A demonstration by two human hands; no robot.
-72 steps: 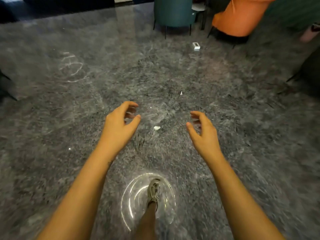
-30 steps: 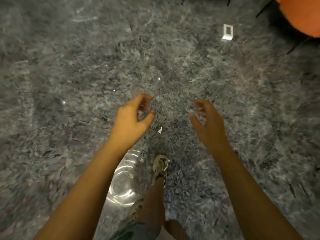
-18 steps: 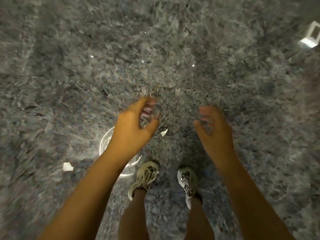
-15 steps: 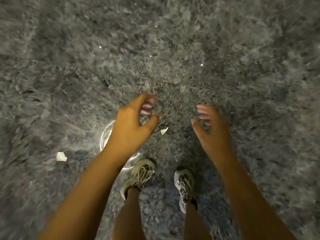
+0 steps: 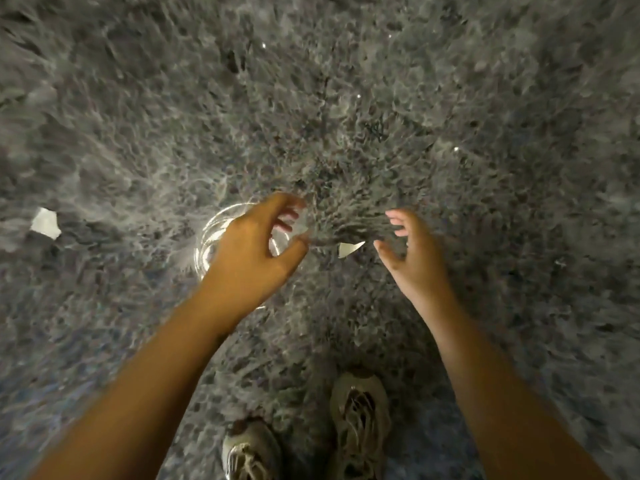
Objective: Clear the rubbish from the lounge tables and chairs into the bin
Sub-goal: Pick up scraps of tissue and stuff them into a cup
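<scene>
A small white paper scrap (image 5: 349, 248) lies on the glossy grey floor (image 5: 346, 98), right between my two hands. My left hand (image 5: 256, 251) hovers to its left, fingers curled and apart, holding nothing. My right hand (image 5: 412, 258) hovers just right of the scrap, fingers spread, also empty. A second, larger white scrap (image 5: 45, 223) lies on the floor at the far left. No bin, table or chair shows in this view.
My two feet in beige shoes (image 5: 360, 424) stand at the bottom, just below the hands. A bright ring of reflected light (image 5: 211, 244) shines on the floor behind my left hand. Polished stone floor fills the view.
The view has tilted down and closed in on the floor. Both hands have dropped toward the small scrap; chairs and the white box have left the frame.
</scene>
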